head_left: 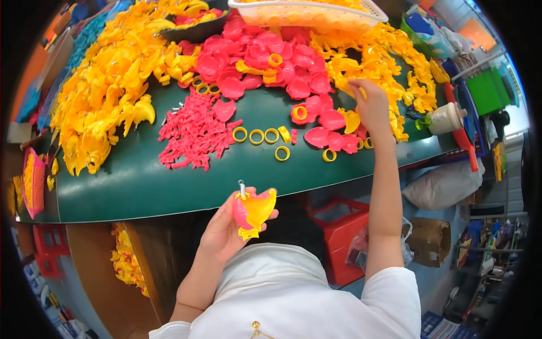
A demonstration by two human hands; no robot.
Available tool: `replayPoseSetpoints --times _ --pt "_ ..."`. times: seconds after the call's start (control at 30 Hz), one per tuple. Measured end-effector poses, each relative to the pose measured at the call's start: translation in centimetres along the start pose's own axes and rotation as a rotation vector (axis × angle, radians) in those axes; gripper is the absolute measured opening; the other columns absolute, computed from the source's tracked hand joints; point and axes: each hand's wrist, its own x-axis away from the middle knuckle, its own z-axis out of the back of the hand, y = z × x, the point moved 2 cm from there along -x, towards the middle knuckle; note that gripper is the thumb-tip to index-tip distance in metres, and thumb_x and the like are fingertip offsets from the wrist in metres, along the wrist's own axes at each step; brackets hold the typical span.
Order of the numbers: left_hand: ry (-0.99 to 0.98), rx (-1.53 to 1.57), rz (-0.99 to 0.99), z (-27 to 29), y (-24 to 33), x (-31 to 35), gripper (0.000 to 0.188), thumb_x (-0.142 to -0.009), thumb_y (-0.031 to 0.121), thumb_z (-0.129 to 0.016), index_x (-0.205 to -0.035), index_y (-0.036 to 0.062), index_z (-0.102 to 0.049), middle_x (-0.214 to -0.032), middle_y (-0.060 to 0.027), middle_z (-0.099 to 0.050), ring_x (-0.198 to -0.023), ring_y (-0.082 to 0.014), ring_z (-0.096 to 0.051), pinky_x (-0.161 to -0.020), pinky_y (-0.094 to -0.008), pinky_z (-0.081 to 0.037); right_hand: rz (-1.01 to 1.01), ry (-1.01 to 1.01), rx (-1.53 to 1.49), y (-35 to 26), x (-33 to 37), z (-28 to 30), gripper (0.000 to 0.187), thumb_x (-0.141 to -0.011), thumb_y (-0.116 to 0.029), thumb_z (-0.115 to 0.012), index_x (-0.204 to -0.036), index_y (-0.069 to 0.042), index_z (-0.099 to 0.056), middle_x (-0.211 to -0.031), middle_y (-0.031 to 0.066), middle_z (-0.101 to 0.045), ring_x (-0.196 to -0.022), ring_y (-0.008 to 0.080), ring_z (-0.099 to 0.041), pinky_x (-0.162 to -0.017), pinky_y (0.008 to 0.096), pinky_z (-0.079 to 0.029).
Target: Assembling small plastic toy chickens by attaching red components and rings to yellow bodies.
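Left hand (228, 226) grips a part-built toy (254, 209) near the body, just off the near edge of the green table (130, 186); yellow shell over a pink shell, small metal pin sticking up at top. Looks light, stiff moulded plastic, smooth, likely slippery; best held by the shell edges, clear of the pin. Right hand (372, 104) reaches far right into the yellow parts (384, 62); fingers curled, probably pinching one piece, view too poor to confirm. Yellow rings (257, 137) and pink shells (265, 56) lie mid-table.

Bare green table (141, 181) near; toy-part heaps (107, 85) seemingly crowd the far side.
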Motion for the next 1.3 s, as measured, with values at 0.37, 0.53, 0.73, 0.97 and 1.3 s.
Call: replayPoseSetpoints --times 0.37,0.53,0.73,0.97,1.3 --pt "0.137 -0.289 -0.372 0.3 4.5 2.5 0.077 -0.085 0.033 -0.073 -0.142 0.0015 -0.033 -0.145 -0.0205 -0.038 -0.126 -0.0344 -0.049 -0.103 -0.0405 -0.045 0.242 -0.601 -0.512 -18.2 8.1 -5.3 0.018 -0.082 -0.005 -0.058 -0.100 -0.005 -0.058 -0.098 0.0102 -0.056 -0.097 0.0280 -0.054 -0.081 0.0369 -0.045" --pt "0.233 -0.272 -0.446 0.4 5.3 3.4 0.088 -0.075 0.023 -0.081 -0.144 -0.0006 -0.031 -0.141 -0.0174 -0.043 -0.126 -0.0328 -0.050 -0.102 -0.0406 -0.047 0.316 -0.202 -0.347 -19.3 7.7 -5.0 0.040 -0.072 -0.015 -0.079 -0.108 -0.008 -0.062 -0.104 0.0100 -0.057 -0.099 0.0313 -0.054 -0.084 0.0407 -0.046" --pt "0.296 -0.583 -0.460 -0.2 4.4 3.0 0.092 -0.068 0.024 -0.086 -0.142 -0.0019 -0.037 -0.137 -0.0161 -0.049 -0.122 -0.0314 -0.054 -0.102 -0.0417 -0.046 0.110 -0.283 -0.248 -19.2 12.2 -4.3 0.049 -0.073 -0.020 -0.079 -0.115 -0.001 -0.063 -0.116 0.0143 -0.061 -0.100 0.0334 -0.057 -0.086 0.0398 -0.047" --pt "0.123 -0.652 -0.483 -0.6 3.8 2.8 0.080 -0.069 -0.005 -0.075 -0.140 -0.0042 -0.038 -0.139 -0.0150 -0.046 -0.126 -0.0251 -0.048 -0.106 -0.0378 -0.042 -0.028 -0.457 -0.902 -20.8 12.3 -2.0 0.044 -0.080 -0.010 -0.068 -0.122 0.003 -0.061 -0.122 0.0181 -0.063 -0.108 0.0268 -0.060 -0.094 0.0333 -0.045" --pt "0.074 -0.775 -0.477 -1.0 3.6 2.5 0.077 -0.070 -0.007 -0.077 -0.138 -0.0033 -0.043 -0.144 -0.0165 -0.042 -0.128 -0.0253 -0.048 -0.106 -0.0387 -0.042 -0.062 -0.481 -0.977 -20.8 13.5 -2.4 0.045 -0.080 -0.007 -0.070 -0.124 0.002 -0.061 -0.122 0.0183 -0.061 -0.112 0.0257 -0.059 -0.095 0.0328 -0.046"
